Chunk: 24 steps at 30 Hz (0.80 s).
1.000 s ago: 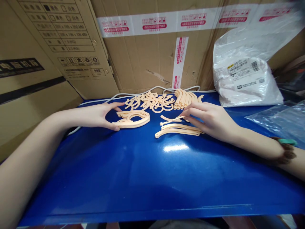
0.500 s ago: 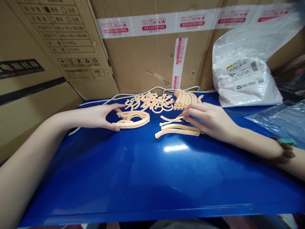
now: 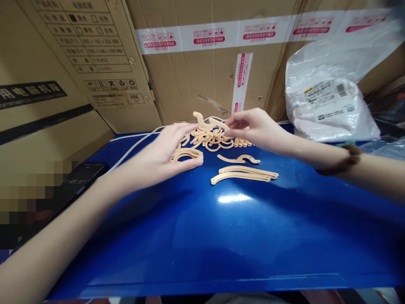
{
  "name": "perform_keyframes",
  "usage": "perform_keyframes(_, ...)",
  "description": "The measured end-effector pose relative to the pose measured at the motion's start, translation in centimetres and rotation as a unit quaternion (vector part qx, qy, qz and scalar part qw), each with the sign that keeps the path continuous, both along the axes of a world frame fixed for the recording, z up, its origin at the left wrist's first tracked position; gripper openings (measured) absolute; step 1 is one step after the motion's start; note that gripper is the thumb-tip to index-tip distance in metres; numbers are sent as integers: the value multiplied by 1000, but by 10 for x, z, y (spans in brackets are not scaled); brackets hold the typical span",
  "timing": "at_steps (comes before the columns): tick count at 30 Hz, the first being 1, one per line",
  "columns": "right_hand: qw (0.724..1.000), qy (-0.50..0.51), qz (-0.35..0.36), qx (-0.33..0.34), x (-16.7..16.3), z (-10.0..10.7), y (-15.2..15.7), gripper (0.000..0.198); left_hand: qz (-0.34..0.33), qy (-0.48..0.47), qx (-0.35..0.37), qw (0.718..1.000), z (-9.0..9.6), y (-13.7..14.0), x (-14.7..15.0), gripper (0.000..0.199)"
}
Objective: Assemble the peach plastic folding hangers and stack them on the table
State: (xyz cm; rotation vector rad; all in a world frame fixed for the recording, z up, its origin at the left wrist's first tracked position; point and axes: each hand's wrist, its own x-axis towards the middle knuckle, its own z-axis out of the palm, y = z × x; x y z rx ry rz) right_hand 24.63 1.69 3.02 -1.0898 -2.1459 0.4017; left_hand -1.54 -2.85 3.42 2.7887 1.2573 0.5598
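While the right hand [image 3: 255, 126] is pinching a curvy piece [image 3: 205, 125], the left hand [image 3: 164, 151] is covering stacked pieces [image 3: 191, 151], grip unclear.

A slim, pale wood-coloured hooked piece [image 3: 205, 126] is held aloft at upper centre, pinched near its right end, its rounded knob tipping up to the left. At centre, a matching curved piece [image 3: 236, 160] lies flat, wavy, with a curl at its right. Just below it two long, gently arched bars [image 3: 243, 169] lie side by side, nearly parallel, holes visible at some ends. Left of centre sits a nested stack of curved parts [image 3: 193, 151], partly hidden. Behind it spreads a loose heap of hooks [image 3: 218, 141].
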Motion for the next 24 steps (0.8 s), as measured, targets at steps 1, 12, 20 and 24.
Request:
perform_keyframes(1, 1000, 6, -8, 11, -7, 3, 13, 12, -39, -6, 14, 999, -5, -5, 10, 64)
perform_keyframes(12, 994, -57, -91, 1, -56, -21, 98, 24, -174, 72, 16, 982, -45, -14, 34, 50)
perform_keyframes(20, 980, -149, -118, 55, -51, -19, 84, 25, -176, 69, 16, 982, -45, -14, 34, 48)
perform_keyframes(24, 960, -214, -144, 113, -32, -4, 72, 31, -175, 77, 11, 981, -45, -14, 34, 48)
